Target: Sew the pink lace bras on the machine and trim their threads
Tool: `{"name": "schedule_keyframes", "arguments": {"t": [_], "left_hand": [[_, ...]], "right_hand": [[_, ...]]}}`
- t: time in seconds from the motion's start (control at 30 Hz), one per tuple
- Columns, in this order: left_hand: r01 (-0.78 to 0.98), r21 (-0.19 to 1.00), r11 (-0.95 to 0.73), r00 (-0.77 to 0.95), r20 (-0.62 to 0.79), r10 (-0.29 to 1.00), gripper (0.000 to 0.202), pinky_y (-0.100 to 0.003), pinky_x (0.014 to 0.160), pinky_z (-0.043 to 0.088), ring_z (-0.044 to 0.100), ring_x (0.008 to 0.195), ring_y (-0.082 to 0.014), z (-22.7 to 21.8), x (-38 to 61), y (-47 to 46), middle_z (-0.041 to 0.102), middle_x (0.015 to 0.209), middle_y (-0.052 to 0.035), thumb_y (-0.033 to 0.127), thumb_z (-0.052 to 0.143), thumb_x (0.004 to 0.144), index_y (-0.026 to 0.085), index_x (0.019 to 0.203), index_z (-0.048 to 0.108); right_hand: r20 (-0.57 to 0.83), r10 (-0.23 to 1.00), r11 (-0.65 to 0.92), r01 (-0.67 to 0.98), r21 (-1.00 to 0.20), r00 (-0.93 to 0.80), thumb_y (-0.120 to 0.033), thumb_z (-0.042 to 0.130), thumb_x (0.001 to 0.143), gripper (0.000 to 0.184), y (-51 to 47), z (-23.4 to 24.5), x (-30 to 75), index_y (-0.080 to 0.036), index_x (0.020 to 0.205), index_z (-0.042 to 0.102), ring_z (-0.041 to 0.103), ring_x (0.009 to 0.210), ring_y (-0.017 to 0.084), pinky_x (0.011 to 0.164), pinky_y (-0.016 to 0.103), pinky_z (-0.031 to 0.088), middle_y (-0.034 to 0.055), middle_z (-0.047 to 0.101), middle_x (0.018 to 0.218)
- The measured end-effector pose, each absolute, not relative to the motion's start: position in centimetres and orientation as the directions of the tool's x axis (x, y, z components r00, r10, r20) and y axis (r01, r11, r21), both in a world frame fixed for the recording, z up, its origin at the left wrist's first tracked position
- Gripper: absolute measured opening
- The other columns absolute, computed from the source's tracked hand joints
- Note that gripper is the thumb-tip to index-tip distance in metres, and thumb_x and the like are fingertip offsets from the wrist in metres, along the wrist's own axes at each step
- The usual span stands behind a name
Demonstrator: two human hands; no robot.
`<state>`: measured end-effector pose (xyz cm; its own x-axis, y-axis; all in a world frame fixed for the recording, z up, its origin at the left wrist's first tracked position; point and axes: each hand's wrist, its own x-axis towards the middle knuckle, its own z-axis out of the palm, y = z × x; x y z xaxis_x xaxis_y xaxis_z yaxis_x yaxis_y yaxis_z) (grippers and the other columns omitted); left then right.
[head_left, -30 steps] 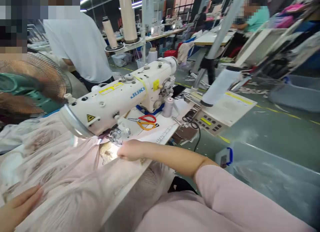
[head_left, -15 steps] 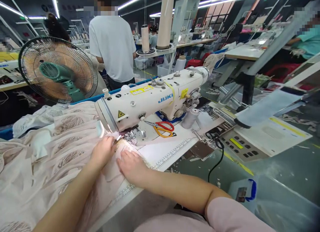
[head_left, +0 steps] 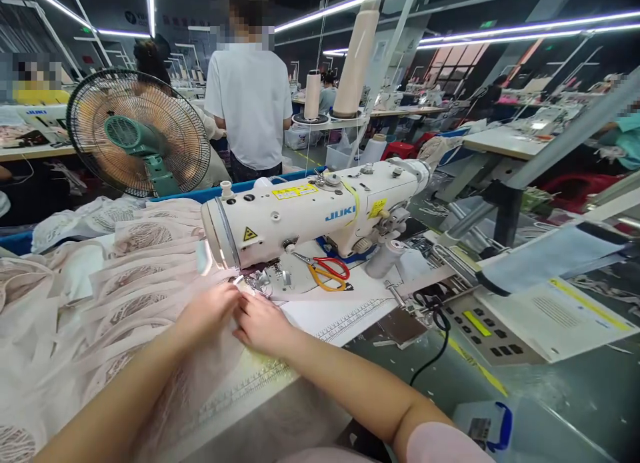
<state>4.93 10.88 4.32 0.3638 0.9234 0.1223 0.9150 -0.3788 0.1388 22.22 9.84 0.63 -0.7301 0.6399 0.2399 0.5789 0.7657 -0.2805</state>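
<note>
My left hand is just in front of the needle area of the white sewing machine, its fingers closed on pale pink fabric. Beside it, almost touching, my right hand has its fingers bent together on the same fabric at the presser foot. The fingertips and the fabric edge between them are partly hidden. Part of the cloth hangs down under my left forearm. Scissors with red and orange handles lie on the machine bed, right of the needle.
Overlapping lace-trimmed pink pieces cover the table's left side. A grey thread spool stands right of the scissors, and a control box hangs beyond the table edge. A fan and a person in a white shirt are behind.
My hands have come closer together at the presser foot; the right has moved up beside the left. The view has tilted and shifted, so the background sits further right and lower.
</note>
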Motion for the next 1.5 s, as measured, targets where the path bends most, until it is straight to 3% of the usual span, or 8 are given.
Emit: {"name": "schedule_keyframes", "arguments": {"t": [0.07,0.17,0.3,0.5,1.0,1.3,1.5], "left_hand": [[0.869,0.155,-0.469,0.459,0.1,0.883,0.037,-0.031,0.096,0.047,0.059,0.112,-0.0191,3.4,4.7,9.5,0.063,0.125,-0.0068,0.028,0.04,0.088,0.022,0.117,0.061],[0.858,0.152,-0.49,0.479,0.107,0.871,0.041,-0.039,0.103,0.043,0.053,0.122,-0.0229,2.1,4.3,8.8,0.056,0.134,-0.0108,0.029,0.038,0.09,0.018,0.125,0.056],[0.874,0.139,-0.465,0.448,0.138,0.883,0.042,-0.046,0.103,0.042,0.05,0.124,-0.0283,1.2,4.3,9.6,0.055,0.135,-0.0144,0.031,0.037,0.091,0.014,0.124,0.058],[0.894,0.098,-0.436,0.421,0.147,0.895,0.043,-0.044,0.105,0.04,0.051,0.123,-0.0278,0.9,4.8,10.4,0.056,0.132,-0.0158,0.033,0.038,0.091,0.011,0.123,0.058],[0.899,0.035,-0.437,0.428,0.147,0.892,0.045,-0.047,0.101,0.042,0.05,0.121,-0.0327,1.3,5.3,10.9,0.056,0.131,-0.0195,0.033,0.036,0.092,0.007,0.122,0.057],[0.863,0.017,-0.505,0.494,0.18,0.85,0.037,-0.046,0.093,0.047,0.055,0.113,-0.0294,1.7,4.9,10.8,0.059,0.126,-0.0152,0.032,0.04,0.092,0.017,0.12,0.059],[0.84,-0.008,-0.543,0.535,0.183,0.825,0.036,-0.046,0.09,0.049,0.055,0.111,-0.0307,1.9,4.6,10.9,0.06,0.123,-0.0169,0.031,0.042,0.091,0.016,0.119,0.06]], "right_hand": [[0.25,0.636,0.769,0.569,-0.292,-0.73,-0.039,0.059,0.087,0.046,9.7,0.5,22.5,-0.011,0.124,0.055,0.039,0.133,0.025,0.113,0.043,0.03,0.0136,0.051,0.137],[0.271,0.624,0.778,0.55,-0.304,-0.733,-0.034,0.056,0.089,0.043,9.0,0.3,23.6,-0.009,0.124,0.055,0.042,0.131,0.024,0.113,0.042,0.031,0.0146,0.053,0.135],[0.311,0.625,0.778,0.541,-0.319,-0.716,-0.03,0.052,0.09,0.038,7.7,-0.3,25.8,-0.01,0.122,0.056,0.045,0.129,0.025,0.11,0.043,0.035,0.0131,0.055,0.133],[0.355,0.66,0.751,0.57,-0.334,-0.662,-0.031,0.049,0.09,0.037,7.0,-1.1,26.9,-0.011,0.12,0.057,0.045,0.129,0.025,0.109,0.043,0.036,0.0143,0.054,0.134],[0.382,0.683,0.731,0.581,-0.359,-0.623,-0.033,0.05,0.089,0.04,7.1,-1.4,26.7,-0.012,0.123,0.056,0.043,0.13,0.026,0.109,0.042,0.036,0.0131,0.053,0.136],[0.397,0.665,0.747,0.566,-0.348,-0.633,-0.034,0.05,0.09,0.04,7.1,-1.7,26.8,-0.012,0.122,0.057,0.045,0.129,0.026,0.11,0.042,0.034,0.0128,0.054,0.134],[0.38,0.665,0.747,0.564,-0.353,-0.643,-0.035,0.051,0.09,0.039,7.0,-1.6,26.9,-0.013,0.121,0.057,0.045,0.128,0.026,0.11,0.044,0.033,0.0118,0.055,0.133]]}}
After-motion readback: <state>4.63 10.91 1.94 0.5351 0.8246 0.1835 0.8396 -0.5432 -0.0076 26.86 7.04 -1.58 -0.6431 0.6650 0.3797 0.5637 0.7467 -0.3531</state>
